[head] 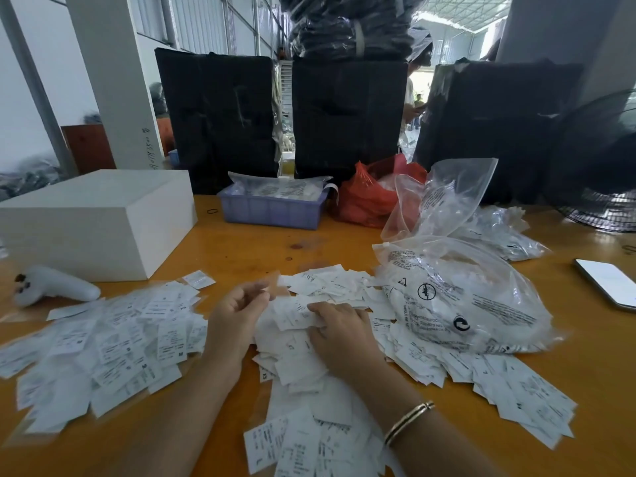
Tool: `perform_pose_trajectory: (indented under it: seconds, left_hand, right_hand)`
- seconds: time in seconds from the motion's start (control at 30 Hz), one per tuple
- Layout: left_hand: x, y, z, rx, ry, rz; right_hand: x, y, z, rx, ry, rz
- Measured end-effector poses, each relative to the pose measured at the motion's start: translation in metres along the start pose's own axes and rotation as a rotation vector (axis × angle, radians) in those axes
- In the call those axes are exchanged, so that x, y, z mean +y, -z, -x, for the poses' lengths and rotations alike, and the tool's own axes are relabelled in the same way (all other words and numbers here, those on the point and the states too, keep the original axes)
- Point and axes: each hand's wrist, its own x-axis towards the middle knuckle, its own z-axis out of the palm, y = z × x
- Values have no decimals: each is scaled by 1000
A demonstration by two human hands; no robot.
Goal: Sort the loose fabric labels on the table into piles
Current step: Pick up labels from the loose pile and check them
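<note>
Mid-sort: left hand (237, 306) curled, pinching small white fabric label (266, 290); right hand (339, 327) pressing flat on central unsorted white label heap (296, 342). Next: drop on left pile (103, 342).

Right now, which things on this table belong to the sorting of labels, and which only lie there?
For the job: white fabric labels in the left pile; the middle heap; the left hand, the right hand.

Lying about: white rectangular box, purple plastic crate, red plastic bag, phone, white controller.
</note>
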Motion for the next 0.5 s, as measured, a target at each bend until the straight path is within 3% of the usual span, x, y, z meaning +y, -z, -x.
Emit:
perform_pose_trajectory:
  seconds: [0.27,0.5]
  left_hand:
    - [3,-1,2,44,19,48]
    - [3,-2,2,-7,-6,46]
  right_hand:
    - [-3,8,2,42,56,142]
    - [-6,10,4,190,59,42]
